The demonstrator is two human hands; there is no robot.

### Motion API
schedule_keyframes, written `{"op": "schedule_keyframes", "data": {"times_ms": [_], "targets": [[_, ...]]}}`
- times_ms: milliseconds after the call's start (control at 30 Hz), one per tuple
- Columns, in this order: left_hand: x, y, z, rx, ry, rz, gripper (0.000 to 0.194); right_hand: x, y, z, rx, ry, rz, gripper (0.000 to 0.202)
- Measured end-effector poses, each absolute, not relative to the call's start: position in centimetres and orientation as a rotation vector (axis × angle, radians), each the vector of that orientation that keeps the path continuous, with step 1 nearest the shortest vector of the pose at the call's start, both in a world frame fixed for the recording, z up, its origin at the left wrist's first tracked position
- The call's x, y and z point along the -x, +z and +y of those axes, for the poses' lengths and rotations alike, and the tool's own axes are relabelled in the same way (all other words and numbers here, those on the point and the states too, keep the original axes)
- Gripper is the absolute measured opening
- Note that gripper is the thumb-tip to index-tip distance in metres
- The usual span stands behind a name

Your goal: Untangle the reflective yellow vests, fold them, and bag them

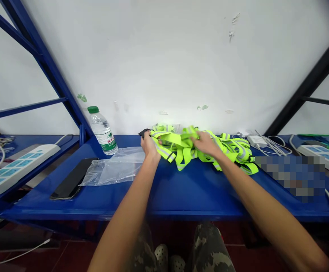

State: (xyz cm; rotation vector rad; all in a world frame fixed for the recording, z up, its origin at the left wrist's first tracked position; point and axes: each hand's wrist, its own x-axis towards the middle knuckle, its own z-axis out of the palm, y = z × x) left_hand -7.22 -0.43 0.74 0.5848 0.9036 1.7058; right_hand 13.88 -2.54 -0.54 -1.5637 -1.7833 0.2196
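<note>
A tangled pile of neon-yellow reflective straps (235,149) with grey stripes and black buckles lies at the back of the blue shelf (192,194). My left hand (149,145) is closed around one end of a strap, where a black piece (144,132) sticks out beyond the fingers. My right hand (205,143) grips a bunched part of the straps, its fingertips slightly blurred. Between the hands the straps hang in loose loops. A clear plastic bag (113,166) lies flat just left of my left hand.
A water bottle (103,132) with a green cap stands at the back left, near a black phone (72,179). White cables and a charger (257,141) lie at right. Power strips (20,168) sit at both sides. Slanted metal posts (49,71) flank the shelf; a wall stands behind.
</note>
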Motion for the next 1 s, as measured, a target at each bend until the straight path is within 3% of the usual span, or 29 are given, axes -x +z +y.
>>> {"op": "schedule_keyframes", "data": {"times_ms": [133, 300, 433, 600, 700, 800, 867, 1000], "targets": [[8.3, 0.8, 0.2, -0.388, 1.796, 0.964, 0.015, -18.7, 4.6, -2.3, 1.113, 0.687, -1.097, 0.020], [7.6, 0.8, -0.1, -0.467, 1.918, 1.045, 0.022, -21.1, 11.0, -4.4, 1.021, 0.549, -0.962, 0.019], [7.1, 0.6, -0.3, -0.539, 2.005, 0.996, 0.027, -19.6, 13.4, -6.6, 0.946, 0.211, -0.874, 0.011], [7.1, 0.6, -0.2, -0.380, 1.882, 0.935, 0.041, -16.7, 10.5, -7.8, 1.104, 0.211, -1.389, 0.030], [7.3, 0.6, -0.5, -0.351, 1.608, 0.657, 0.027, -14.9, 6.8, -8.3, 1.409, 0.036, -1.623, 0.065], [7.5, 0.8, -0.9, -0.385, 1.382, 0.432, 0.021, -12.8, 3.6, -8.5, 1.510, -0.035, -1.842, 0.087], [7.6, 1.0, -1.1, -0.445, 1.307, 0.364, 0.022, -11.7, 2.3, -8.2, 1.579, -0.045, -1.980, 0.086], [7.3, 1.1, -1.7, -0.587, 1.263, 0.364, 0.034, -11.2, 1.9, -6.9, 1.662, -0.132, -2.048, 0.050]]}}
